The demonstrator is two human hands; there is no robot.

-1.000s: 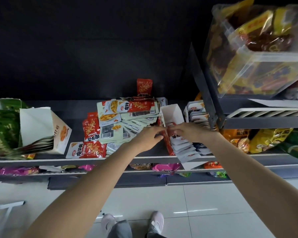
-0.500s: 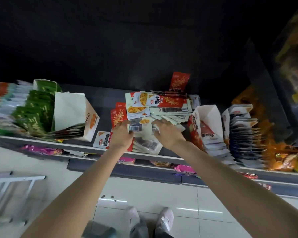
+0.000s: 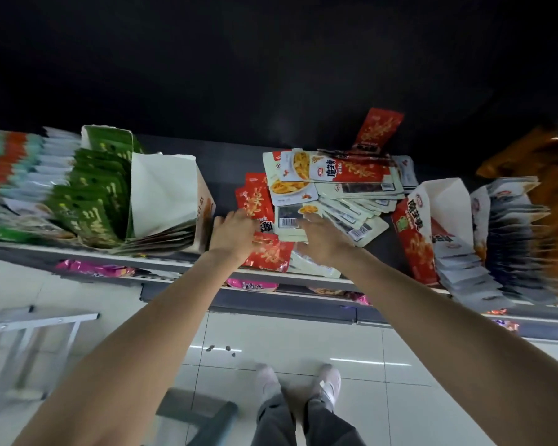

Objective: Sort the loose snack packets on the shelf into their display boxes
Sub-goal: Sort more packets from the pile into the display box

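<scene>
Plainly, both forearms reached up from near the floor to the shelf (image 3: 161, 263), where the left hand (image 3: 234, 235) lay over the red packets (image 3: 264, 239), fingers seemingly curled on them, and the right hand (image 3: 322, 236) pressed flat, fingers spread, on the pale packets (image 3: 345, 204). The loose heap sat at the shelf's front edge between two display boxes (image 3: 432, 226), so a hasty sweep would likely push slippery packets off onto the floor.
</scene>
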